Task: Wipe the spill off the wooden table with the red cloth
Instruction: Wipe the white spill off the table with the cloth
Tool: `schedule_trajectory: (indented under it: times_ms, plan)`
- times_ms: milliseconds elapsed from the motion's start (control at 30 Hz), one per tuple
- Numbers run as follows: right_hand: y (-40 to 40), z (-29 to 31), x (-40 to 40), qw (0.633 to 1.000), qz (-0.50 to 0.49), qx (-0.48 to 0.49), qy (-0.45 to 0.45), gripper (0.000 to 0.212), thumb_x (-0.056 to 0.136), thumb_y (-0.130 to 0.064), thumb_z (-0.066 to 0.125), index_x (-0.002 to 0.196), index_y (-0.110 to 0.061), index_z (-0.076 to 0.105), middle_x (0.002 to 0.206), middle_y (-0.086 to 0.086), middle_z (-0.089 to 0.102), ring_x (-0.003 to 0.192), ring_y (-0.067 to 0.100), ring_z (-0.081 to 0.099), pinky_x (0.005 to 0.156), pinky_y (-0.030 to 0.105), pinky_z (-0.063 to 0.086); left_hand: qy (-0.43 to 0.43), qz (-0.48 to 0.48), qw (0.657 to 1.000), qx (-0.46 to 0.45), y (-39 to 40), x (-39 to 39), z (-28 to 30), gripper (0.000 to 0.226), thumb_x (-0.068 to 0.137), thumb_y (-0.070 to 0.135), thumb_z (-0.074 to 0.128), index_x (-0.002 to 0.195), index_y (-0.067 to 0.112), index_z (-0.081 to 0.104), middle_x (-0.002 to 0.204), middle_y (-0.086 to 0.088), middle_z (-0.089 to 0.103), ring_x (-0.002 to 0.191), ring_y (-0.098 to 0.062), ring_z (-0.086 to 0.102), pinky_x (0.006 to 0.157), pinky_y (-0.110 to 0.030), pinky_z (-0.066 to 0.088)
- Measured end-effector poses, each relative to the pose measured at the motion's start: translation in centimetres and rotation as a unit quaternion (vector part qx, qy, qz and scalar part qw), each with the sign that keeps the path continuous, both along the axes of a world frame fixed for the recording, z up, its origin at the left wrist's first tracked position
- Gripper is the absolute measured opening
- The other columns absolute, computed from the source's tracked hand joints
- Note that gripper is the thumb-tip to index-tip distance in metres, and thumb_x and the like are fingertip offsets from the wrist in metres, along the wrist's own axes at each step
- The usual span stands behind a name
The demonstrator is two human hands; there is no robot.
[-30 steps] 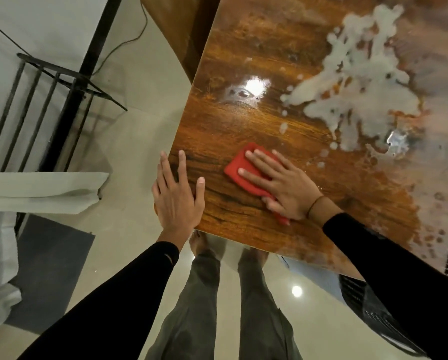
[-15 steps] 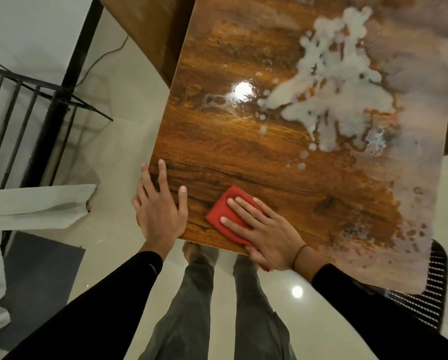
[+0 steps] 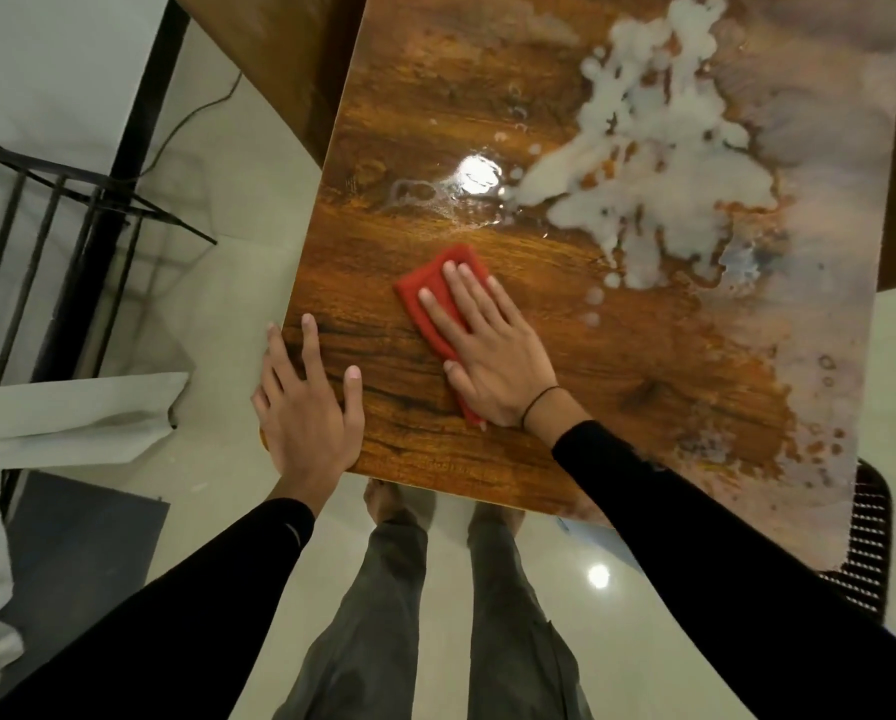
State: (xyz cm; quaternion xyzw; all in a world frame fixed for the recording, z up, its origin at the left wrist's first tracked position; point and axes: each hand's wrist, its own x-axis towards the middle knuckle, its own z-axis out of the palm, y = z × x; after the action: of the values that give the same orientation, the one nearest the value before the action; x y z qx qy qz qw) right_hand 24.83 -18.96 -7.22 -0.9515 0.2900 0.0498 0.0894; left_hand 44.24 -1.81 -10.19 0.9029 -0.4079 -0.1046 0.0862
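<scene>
A glossy wooden table [image 3: 617,397] fills the upper right of the head view. A white milky spill [image 3: 648,189] spreads over its far middle, with small droplets trailing toward me. The red cloth [image 3: 425,285] lies flat on the wood a little short of the spill. My right hand [image 3: 487,350] presses on the cloth with straight fingers and covers most of it. My left hand [image 3: 305,407] rests flat on the table's near left corner, fingers spread.
A black metal rack [image 3: 66,241] stands on the pale floor at the left, with white fabric [image 3: 72,413] below it. A dark mat [image 3: 77,543] lies at the lower left. A black mesh chair [image 3: 872,543] sits by the table's right corner. My legs stand under the near edge.
My right hand has slid the red cloth away from the near edge, up the table toward the spill. My left hand has stayed on the near left corner.
</scene>
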Motion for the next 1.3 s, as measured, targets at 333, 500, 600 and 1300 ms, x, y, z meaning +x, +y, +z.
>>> schedule_trajectory:
  times_ms: [333, 500, 600, 1300]
  plan:
    - [6.3, -0.7, -14.2, 1.000, 0.001, 0.021, 0.016, 0.086, 0.108, -0.049, 0.043, 0.181, -0.028, 0.004, 0.189, 0.010, -0.006, 0.175, 0.030, -0.005, 0.139, 0.059, 0.006, 0.005, -0.108, 0.994, -0.024, -0.6, -1.0, 1.1, 0.072, 0.114, 0.053, 0.028, 0.174, 0.014, 0.018, 0.183, -0.019, 0.006, 0.169, -0.038, 0.014, 0.137, -0.057, 0.012]
    - [0.4, -0.2, -12.8, 0.991, -0.136, -0.004, 0.010, 0.081, 0.111, -0.048, 0.036, 0.181, -0.025, 0.004, 0.188, 0.013, -0.004, 0.175, 0.031, -0.002, 0.141, 0.056, 0.002, 0.059, -0.230, 0.970, -0.048, -3.8, -6.6, 1.6, 0.073, 0.112, 0.049, 0.041, 0.173, 0.014, 0.021, 0.183, -0.013, 0.009, 0.169, -0.030, 0.016, 0.137, -0.050, 0.009]
    - [-1.4, 0.1, -9.9, 0.988, -0.153, -0.007, 0.012, 0.083, 0.110, -0.046, 0.037, 0.181, -0.019, 0.004, 0.187, 0.019, -0.004, 0.175, 0.034, -0.002, 0.142, 0.054, 0.002, 0.074, -0.249, 0.965, -0.046, -5.4, -9.9, 1.4, 0.071, 0.114, 0.046, 0.038, 0.175, 0.015, 0.019, 0.184, -0.009, 0.011, 0.170, -0.025, 0.014, 0.138, -0.046, 0.008]
    - [-1.4, -0.4, -17.4, 0.982, -0.188, 0.005, 0.007, 0.087, 0.106, -0.043, 0.039, 0.181, -0.019, 0.002, 0.187, 0.019, -0.005, 0.175, 0.034, -0.003, 0.141, 0.057, 0.009, 0.012, -0.245, 0.969, -0.012, -5.6, -10.5, 0.9, 0.079, 0.111, 0.058, 0.033, 0.175, 0.015, 0.016, 0.184, -0.010, 0.011, 0.170, -0.030, 0.014, 0.137, -0.047, 0.006]
